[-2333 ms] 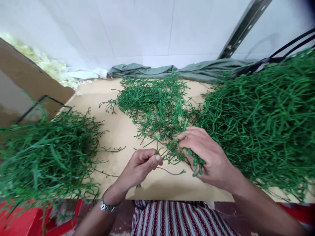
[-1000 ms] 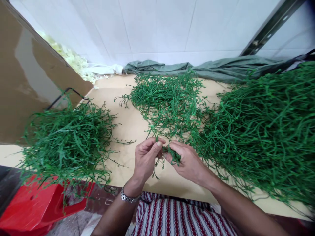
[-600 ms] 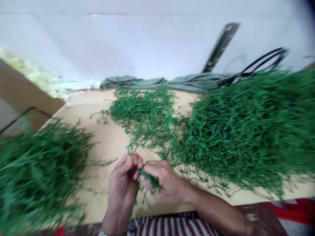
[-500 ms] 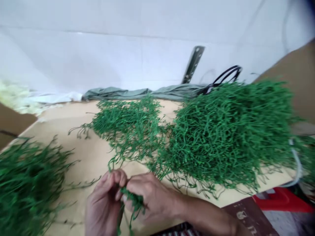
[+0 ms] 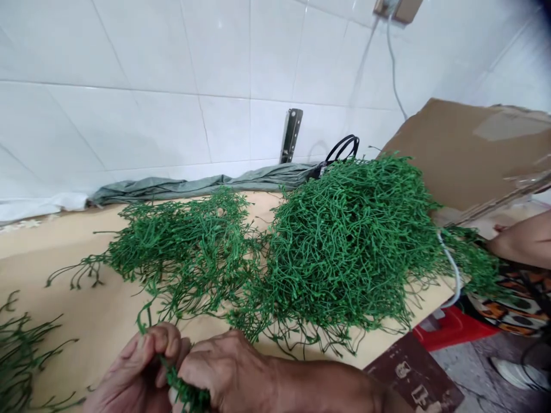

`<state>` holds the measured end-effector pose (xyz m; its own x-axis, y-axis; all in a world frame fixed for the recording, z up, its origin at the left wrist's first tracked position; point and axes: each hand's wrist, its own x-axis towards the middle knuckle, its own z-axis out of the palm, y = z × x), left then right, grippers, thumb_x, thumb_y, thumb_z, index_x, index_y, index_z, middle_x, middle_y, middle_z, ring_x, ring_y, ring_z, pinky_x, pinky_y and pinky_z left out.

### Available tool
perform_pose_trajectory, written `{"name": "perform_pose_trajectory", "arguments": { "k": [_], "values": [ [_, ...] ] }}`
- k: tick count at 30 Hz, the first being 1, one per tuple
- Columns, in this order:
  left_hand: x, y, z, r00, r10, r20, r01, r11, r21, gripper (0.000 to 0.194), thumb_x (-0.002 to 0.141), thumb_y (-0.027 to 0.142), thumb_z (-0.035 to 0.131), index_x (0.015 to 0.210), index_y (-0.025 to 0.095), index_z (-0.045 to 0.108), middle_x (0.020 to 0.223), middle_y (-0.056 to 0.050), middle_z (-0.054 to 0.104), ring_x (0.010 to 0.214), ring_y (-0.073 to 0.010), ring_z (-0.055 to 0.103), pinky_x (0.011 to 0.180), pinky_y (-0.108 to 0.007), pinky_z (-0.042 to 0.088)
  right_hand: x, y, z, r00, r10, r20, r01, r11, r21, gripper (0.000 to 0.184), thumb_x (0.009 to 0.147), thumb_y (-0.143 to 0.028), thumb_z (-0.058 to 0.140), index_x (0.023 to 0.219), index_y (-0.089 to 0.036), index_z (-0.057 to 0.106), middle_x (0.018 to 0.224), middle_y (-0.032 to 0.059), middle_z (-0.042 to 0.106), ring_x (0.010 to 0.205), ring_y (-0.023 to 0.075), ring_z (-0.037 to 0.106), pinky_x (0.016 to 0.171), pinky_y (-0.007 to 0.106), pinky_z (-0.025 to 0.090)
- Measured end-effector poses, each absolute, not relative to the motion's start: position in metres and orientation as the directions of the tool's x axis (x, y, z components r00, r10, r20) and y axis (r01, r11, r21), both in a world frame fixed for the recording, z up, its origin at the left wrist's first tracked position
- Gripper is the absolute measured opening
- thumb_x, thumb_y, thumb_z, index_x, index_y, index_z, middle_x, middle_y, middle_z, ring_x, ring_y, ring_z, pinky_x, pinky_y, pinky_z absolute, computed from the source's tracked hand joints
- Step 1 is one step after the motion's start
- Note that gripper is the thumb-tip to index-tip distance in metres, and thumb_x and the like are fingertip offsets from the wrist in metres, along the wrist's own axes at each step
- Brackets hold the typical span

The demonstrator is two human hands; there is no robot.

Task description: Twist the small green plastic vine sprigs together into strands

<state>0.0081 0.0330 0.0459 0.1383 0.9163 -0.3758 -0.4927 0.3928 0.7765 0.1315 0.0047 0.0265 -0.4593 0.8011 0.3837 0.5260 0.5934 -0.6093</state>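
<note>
My left hand (image 5: 138, 364) is closed, thumb against fingers, pinching a thin green plastic stem (image 5: 144, 321) whose tip sticks up above the thumb. Pressed close beside it, my right hand (image 5: 221, 367) wraps round a small bunch of green artificial stems (image 5: 187, 390) that hangs toward the lower edge. Part of the bunch is hidden between the palms. Just beyond both hands lies a loose spread of green stems (image 5: 172, 241). A large heap of the same stems (image 5: 348, 241) rises to the right of it.
More stems (image 5: 21, 355) lie at the left edge of the tan tabletop (image 5: 86, 310). A rolled grey-green cloth (image 5: 181, 188) runs along the tiled wall. At the right are a cardboard box (image 5: 469, 155), a red stool (image 5: 456, 328) and another person's arm (image 5: 523, 241).
The view has swung to the right, showing more of the cardboard and another person's arm. Both my hands stay together on the stems and appear lower and further left.
</note>
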Motion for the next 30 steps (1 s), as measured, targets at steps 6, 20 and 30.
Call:
{"name": "perform_pose_trajectory", "arguments": {
  "k": [6,20,30],
  "values": [
    [0.022,0.033,0.048,0.18,0.971,-0.158,-0.56,0.233,0.795,0.018,0.063,0.025,0.069,0.055,0.013,0.058,0.057,-0.002,0.054,0.058,-0.0113,0.051,0.054,-0.02,0.044,0.152,0.001,0.035,-0.258,0.926,0.276,0.316,0.35,-0.882,0.025,0.078,-0.022,0.045,0.056,-0.019,0.033,0.053,-0.0051,0.034,0.049,0.0067,0.034,0.048,0.02,0.03],
    [0.022,0.017,0.049,0.314,0.926,-0.21,-0.718,0.376,0.586,0.036,0.085,0.016,0.039,0.053,0.012,0.054,0.038,0.0,0.039,0.047,-0.012,0.047,0.054,-0.022,0.041,0.149,-0.007,0.021,-0.395,0.883,0.256,0.076,0.309,-0.948,0.033,0.085,-0.034,0.046,0.058,-0.018,0.036,0.053,-0.0046,0.032,0.049,0.0082,0.031,0.047,0.022,0.027],
    [0.024,0.013,0.054,0.282,0.937,-0.204,-0.821,0.346,0.454,0.041,0.088,0.013,0.03,0.053,0.012,0.052,0.037,0.0,0.035,0.046,-0.0103,0.044,0.049,-0.019,0.04,0.145,-0.011,0.014,-0.326,0.895,0.304,-0.147,0.27,-0.952,0.036,0.085,-0.035,0.049,0.055,-0.018,0.037,0.049,-0.0057,0.034,0.044,0.0069,0.032,0.045,0.022,0.027]
  ]
}}
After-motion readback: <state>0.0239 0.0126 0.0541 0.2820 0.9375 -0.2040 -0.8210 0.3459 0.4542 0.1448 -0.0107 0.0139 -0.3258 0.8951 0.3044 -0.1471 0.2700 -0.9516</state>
